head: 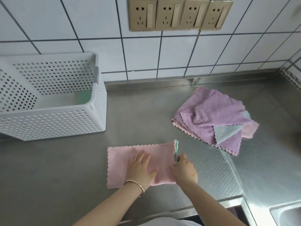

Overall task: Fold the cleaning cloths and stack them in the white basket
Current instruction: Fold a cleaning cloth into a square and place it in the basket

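A pink cloth [120, 162] with a green underside lies folded in half on the steel counter, near the front edge. My left hand [140, 168] presses flat on its middle, fingers straight. My right hand [184, 170] pinches the cloth's right edge, where the green side shows. A pile of unfolded purple, pink and grey-blue cloths [213, 118] lies to the right, further back. The white perforated basket [53, 121] stands at the back left; something green shows in its far right corner.
The steel counter [146, 115] runs back to a tiled wall with a row of gold sockets [179, 13]. A sink [286, 214] sits at the front right corner. A bangle is on my left wrist.
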`<state>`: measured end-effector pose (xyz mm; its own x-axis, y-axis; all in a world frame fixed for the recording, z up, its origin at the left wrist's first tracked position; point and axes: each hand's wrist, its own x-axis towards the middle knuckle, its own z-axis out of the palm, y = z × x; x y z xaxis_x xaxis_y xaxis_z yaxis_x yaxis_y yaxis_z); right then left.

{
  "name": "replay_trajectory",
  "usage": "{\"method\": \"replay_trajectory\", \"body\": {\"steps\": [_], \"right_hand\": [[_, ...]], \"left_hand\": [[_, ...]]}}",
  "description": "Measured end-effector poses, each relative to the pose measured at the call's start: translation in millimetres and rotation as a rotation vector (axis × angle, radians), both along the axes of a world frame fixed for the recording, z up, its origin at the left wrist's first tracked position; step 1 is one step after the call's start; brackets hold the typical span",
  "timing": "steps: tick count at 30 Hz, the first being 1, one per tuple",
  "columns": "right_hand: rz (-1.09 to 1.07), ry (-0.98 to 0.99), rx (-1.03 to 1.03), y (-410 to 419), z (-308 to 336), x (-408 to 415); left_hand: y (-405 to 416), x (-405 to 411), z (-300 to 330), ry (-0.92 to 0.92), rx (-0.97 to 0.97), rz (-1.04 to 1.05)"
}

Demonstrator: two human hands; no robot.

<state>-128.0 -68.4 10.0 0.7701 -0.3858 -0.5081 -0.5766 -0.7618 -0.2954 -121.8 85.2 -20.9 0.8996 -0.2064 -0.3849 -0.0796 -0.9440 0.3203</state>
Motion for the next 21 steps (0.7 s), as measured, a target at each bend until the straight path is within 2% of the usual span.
{"method": "replay_trajectory", "body": {"steps": [2,4,10,12,15,18,21], "right_hand": [[0.111,-0.143,-0.025,15,9,-6],[0.218,-0.274,-0.014,32,13,-11],[0.496,-0.529,0.285,68,6,-19],[0.628,-0.624,0.246,70,3,-21],[0.81,-0.615,0.092,65,-5,-27],[0.867,-0.461,0.009,66,-17,-28],[0.901,-0.357,-0.053,71,-27,-26]], "left_hand": [[-10,4,18,0.067,-0.301,0.259],[-16,12,34,0.246,-0.588,0.496],[2,28,44,0.564,-0.885,1.075],[16,28,42,0.596,-0.894,1.172],[38,28,34,0.439,-0.695,1.059],[56,23,31,0.204,-0.538,0.832],[71,18,21,0.022,-0.289,0.626]]}}
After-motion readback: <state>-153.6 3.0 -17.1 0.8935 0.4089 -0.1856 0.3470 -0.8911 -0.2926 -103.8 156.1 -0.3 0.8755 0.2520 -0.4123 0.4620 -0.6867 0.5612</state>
